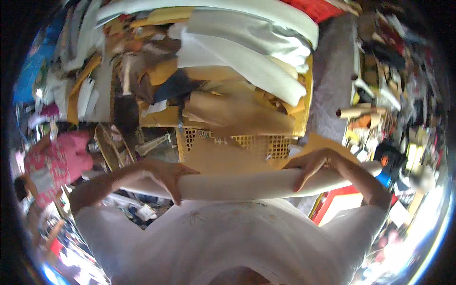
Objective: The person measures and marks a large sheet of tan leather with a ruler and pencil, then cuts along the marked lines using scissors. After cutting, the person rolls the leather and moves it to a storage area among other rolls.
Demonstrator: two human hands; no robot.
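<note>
A long pale roll (237,186) of sheet material, perhaps leather or cloth, lies crosswise close to my chest. My left hand (164,178) curls over its left part, thumb and fingers wrapped around it. On the right part, my right hand (311,166) grips the same roll in a similar way. Just beyond the roll spreads a tan sheet (221,156); whether it is the loose end of the roll, I cannot tell. Another tan piece (327,146) shows behind my right hand.
A yellow perforated crate (270,142) stands ahead, under a heap of brown sheets (237,111). White rolled sheets (251,61) lie farther back. At left is another person in a pink patterned garment (61,161), near a wooden frame (111,145). Clutter fills the right side.
</note>
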